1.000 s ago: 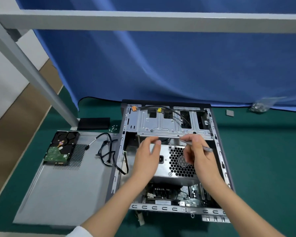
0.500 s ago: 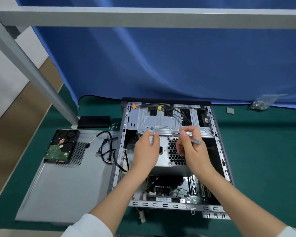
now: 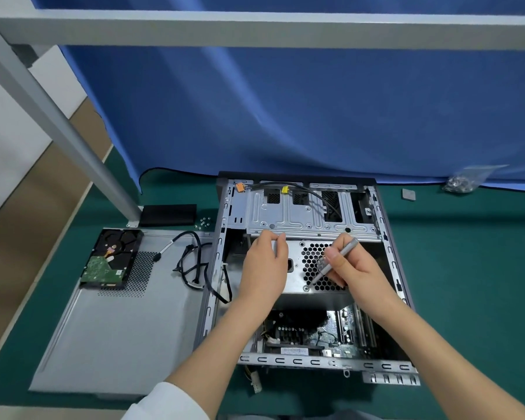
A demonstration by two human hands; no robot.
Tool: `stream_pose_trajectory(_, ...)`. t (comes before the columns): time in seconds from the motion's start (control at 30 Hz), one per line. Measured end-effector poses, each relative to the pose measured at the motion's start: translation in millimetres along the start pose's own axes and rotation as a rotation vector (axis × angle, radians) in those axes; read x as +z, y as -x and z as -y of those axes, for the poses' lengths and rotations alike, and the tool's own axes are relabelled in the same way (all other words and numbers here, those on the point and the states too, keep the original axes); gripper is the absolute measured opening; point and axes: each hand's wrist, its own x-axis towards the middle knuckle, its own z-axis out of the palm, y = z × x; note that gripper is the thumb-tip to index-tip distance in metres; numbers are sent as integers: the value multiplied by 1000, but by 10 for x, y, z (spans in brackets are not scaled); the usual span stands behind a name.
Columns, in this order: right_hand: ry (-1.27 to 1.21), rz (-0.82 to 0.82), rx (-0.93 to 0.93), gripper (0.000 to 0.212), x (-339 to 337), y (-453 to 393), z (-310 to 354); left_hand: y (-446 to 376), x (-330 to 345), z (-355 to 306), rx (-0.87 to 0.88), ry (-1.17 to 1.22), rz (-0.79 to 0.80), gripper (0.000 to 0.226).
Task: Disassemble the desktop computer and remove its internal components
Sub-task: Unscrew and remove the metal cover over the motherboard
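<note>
1. One desktop case point(image 3: 385, 237) lay open in the centre of the frame on the green mat point(image 3: 467, 283), side panel off.
2. One power supply point(image 3: 294, 268) sat inside the case, mid-frame, just below the one drive cage point(image 3: 309, 216) – its honeycomb grille faced up.
3. Left hand point(image 3: 264, 268) rested on the left part of the power supply; fingers curled, thumb and fingertips pinching its upper edge.
4. Right hand point(image 3: 355, 271) gripped one grey screwdriver point(image 3: 334, 262) pen-style. Tip was down at a screw point(image 3: 306, 288) at the lower left corner of the grille.
5. Motherboard point(image 3: 315, 338) was visible in the lower part of the case, partly hidden by both forearms.
6. One removed side panel point(image 3: 119, 328) lay flat at lower left, touching the case.
7. On the panel: one hard drive point(image 3: 111, 259), circuit board up, at its upper left corner – plus a loose tangle of black cables point(image 3: 194, 262) by the case; cable count unclear.
8. One black box point(image 3: 169, 214) sat above the panel, with a small cluster of screws point(image 3: 204, 222) just right of it; too small to count.
9. Upper right: one clear bag of hardware point(image 3: 464, 180) and one small grey square piece point(image 3: 408, 194) near the blue curtain point(image 3: 285, 110).
</note>
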Motion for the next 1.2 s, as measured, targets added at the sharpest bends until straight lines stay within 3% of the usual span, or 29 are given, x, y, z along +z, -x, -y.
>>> stream_pose_trajectory(0.4, 232, 36, -2, 23, 24, 11, 32, 18, -26, -26, -15, 49, 22, 27)
stream_pose_trajectory(0.73, 799, 180, -20, 17, 82, -19, 393, -4, -25, -30, -20, 24, 25, 25)
stream_pose_trajectory(0.93, 829, 345, 92, 12, 99, -81, 550, -7, -17, -15, -12, 7, 13, 24)
stream_pose_trajectory(1.07, 820, 371, 142, 11, 80, -96, 629, -13, -36, -10, -9, 9, 28, 26)
stream_pose_trajectory(1.2, 828, 326, 155, 29, 97, -84, 707, -36, -44, -29, -12, -55, 40, 28)
